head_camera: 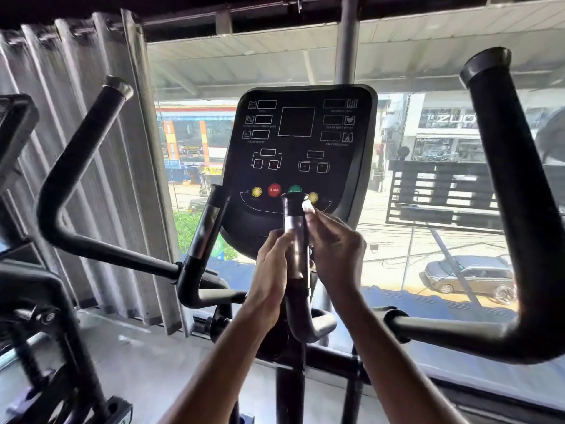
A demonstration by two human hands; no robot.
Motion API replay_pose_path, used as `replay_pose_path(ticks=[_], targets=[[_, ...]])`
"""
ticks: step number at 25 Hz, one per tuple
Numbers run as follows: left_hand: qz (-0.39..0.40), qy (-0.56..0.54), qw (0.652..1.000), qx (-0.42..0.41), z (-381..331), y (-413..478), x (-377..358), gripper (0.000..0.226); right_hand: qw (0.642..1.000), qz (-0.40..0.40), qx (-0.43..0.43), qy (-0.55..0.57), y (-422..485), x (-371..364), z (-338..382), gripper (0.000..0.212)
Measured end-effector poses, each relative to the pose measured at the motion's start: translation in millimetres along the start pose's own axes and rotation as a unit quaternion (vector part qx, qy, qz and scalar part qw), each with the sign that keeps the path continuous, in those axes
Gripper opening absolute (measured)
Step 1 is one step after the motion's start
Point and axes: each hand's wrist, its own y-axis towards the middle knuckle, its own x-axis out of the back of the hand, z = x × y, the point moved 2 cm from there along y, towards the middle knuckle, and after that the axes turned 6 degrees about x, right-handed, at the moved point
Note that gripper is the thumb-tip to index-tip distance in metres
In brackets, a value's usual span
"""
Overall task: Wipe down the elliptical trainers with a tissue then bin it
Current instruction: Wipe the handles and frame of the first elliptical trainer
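Here the right hand (333, 249) pinches a small white tissue (308, 206) against the upper right side of the elliptical's short inner grip (293, 221). The left hand (270, 270) lies along that grip's left side; whether its fingers close round it I cannot tell. The grip's top partly hides the green button on the console (302, 142) behind. A matching short grip (208, 221) stands to the left, and the long handlebars (79, 166) flank both sides. Beyond are a grey curtain (101, 179), the window (428, 71) and a parked car (470, 275).
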Motion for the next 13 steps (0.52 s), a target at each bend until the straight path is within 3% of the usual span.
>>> replay_pose_path(ticks=[3,6,8,13], targets=[[-0.004,0.022,1.0,0.015,5,-7,8,0.022,0.998,-0.003,-0.036,0.043,-4,-6,7,0.019],[0.003,0.03,0.999,0.041,15,-13,19,0.027,0.995,-0.005,0.092,-0.043,-10,-2,24,0.018],[0.005,0.023,0.999,0.045,19,-15,22,0.029,0.965,0.056,0.207,-0.15,-17,-1,33,0.017],[-0.003,0.0,0.999,0.032,22,-21,17,0.033,0.863,0.193,0.336,-0.323,0,-25,48,0.006]])
